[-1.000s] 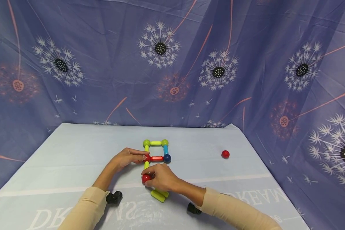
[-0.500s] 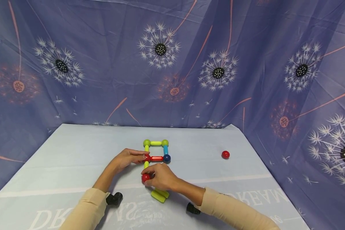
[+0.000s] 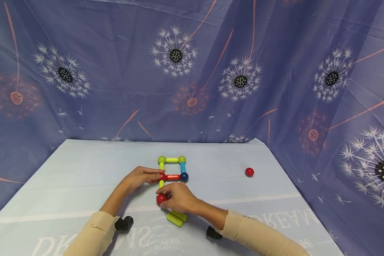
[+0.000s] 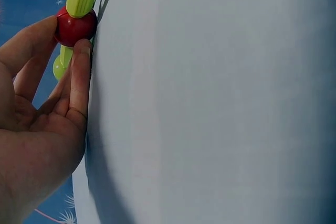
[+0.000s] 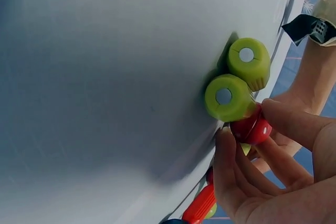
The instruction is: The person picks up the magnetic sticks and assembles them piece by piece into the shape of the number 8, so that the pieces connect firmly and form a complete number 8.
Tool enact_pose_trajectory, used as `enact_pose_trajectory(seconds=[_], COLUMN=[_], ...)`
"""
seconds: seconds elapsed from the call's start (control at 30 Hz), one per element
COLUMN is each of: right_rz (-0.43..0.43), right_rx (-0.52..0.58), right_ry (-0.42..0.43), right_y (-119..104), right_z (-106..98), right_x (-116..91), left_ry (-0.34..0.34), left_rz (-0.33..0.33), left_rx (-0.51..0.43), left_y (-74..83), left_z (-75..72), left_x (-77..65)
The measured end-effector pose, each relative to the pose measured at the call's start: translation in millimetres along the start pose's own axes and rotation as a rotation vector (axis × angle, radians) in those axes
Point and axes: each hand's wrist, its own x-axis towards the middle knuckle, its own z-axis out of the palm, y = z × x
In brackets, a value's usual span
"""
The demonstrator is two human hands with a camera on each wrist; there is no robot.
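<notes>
A small square of magnetic rods and balls lies on the table, with two lime balls at its far corners and a dark blue ball at the near right. My left hand pinches the red ball at its near left corner. From that ball a yellow-green rod runs toward me. At its near end is another red ball, which my right hand pinches between thumb and fingers. Just behind that hand lie two loose yellow-green rods, side by side.
A single red ball sits apart on the right side of the table. The pale printed tablecloth runs back to a blue dandelion curtain. Black wrist devices show below both forearms.
The head view shifts slightly, moving the whole scene a little to the left. Both hands keep their grip on the two red balls, with no other visible change.
</notes>
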Motion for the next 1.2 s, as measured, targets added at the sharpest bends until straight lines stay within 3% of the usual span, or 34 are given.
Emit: enact_pose_trajectory(seconds=[0.33,0.6,0.97,1.2], right_rz=[-0.020,0.047,0.111,0.107], right_rx=[0.046,0.063,0.085,0.112], right_ry=[0.047,0.014,-0.071,-0.089], right_y=[4,13,18,19], right_z=[-11,-17,-25,-27], right_x=[-8,-18,-34,-38], left_ry=[0.025,0.042,0.079,0.140], left_rz=[-0.030,-0.042,-0.070,-0.043], left_rx=[0.003,0.045,0.212,0.329], left_y=[5.1,8.7,17.5,26.7], left_z=[1.3,3.1,7.6,10.7], left_x=[-0.4,-0.5,-4.8,-14.2])
